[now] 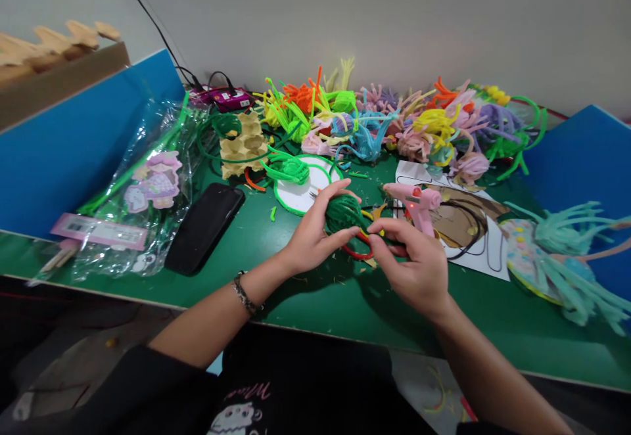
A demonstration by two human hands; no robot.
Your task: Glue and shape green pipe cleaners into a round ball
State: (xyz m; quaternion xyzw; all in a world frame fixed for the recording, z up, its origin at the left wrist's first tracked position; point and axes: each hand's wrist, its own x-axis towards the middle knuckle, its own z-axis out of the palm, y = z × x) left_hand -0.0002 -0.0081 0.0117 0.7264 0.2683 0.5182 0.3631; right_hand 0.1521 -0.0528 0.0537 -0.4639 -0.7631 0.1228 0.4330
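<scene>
Head view: our left hand [310, 238] has its grip clenched around a dark green fuzzy pipe-cleaner bundle [342, 213] above the green worktop [305, 297]. Our right hand [419, 267] pinches its trailing end. Just beside, the pink glue gun [414, 204] glows red; we judge a careless fingertip could brush it and burn.

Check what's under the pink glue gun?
The glue gun stands on a printed sheet showing a brown-haired figure, on the green table. A black cord loops over the sheet. The right hand covers the gun's base and the sheet's left edge.
</scene>
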